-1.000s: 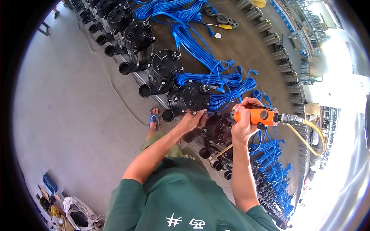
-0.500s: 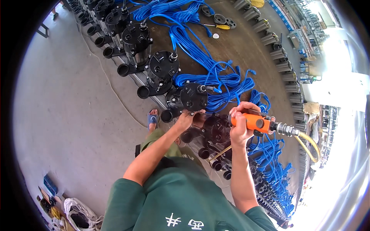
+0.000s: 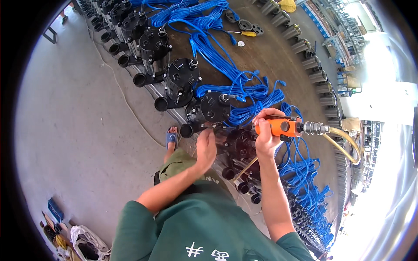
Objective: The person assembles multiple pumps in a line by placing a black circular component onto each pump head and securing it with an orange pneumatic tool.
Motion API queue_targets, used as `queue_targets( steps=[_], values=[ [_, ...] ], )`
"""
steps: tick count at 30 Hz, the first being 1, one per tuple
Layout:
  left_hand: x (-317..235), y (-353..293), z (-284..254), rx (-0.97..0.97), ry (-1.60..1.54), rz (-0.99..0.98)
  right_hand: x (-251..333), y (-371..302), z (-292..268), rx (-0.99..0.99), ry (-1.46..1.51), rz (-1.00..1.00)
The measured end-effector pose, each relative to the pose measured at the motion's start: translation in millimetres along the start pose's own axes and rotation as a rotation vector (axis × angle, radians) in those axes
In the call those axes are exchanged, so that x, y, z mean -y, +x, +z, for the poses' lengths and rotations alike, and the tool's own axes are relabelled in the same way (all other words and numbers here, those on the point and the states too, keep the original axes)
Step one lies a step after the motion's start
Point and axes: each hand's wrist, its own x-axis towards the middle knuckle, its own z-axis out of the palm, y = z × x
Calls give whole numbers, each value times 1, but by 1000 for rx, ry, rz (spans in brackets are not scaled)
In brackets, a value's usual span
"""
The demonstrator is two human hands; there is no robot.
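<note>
My right hand (image 3: 266, 135) is wrapped round an orange air-powered driver (image 3: 281, 128), held level, with a metal coupling and a yellowish hose (image 3: 348, 135) at its right end. The tool's working end points left, towards a black-topped submersible pump (image 3: 214, 108) in the row in front of me. My left hand (image 3: 206, 148) is just below that pump's near side, its fingers stretched up towards a small metal fastener; contact is unclear. The hand looks open, with nothing visible in it. Another dark pump (image 3: 240, 143) stands between my hands, partly hidden.
More pumps (image 3: 180, 78) run in a diagonal row to the far left and lower right. Coiled blue cables (image 3: 257, 95) lie beside them. A yellow-handled screwdriver (image 3: 248, 33) and round dark parts (image 3: 244, 25) are farther off. Metal cylinders (image 3: 311, 63) line the right; a white sack (image 3: 89, 245) sits lower left.
My left hand has drawn down from the pump's side, and its fingers have straightened. My right hand has moved slightly left and up with the air driver.
</note>
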Motion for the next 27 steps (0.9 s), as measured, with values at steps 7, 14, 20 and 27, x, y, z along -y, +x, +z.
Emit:
queue_targets(
  steps=[7,14,20,27],
  values=[
    [-42,-61,10,235,-932,-1123,21,-4,1,-46,-67,-27],
    [-3,-77,61,49,-1379,-1008,76,-68,-38,-158,-70,-225],
    [-10,-82,54,53,-1375,-937,62,-96,-59,-195,-215,-144],
    [-5,-82,54,27,-1348,-924,41,-91,-67,-643,1003,197]
  ],
)
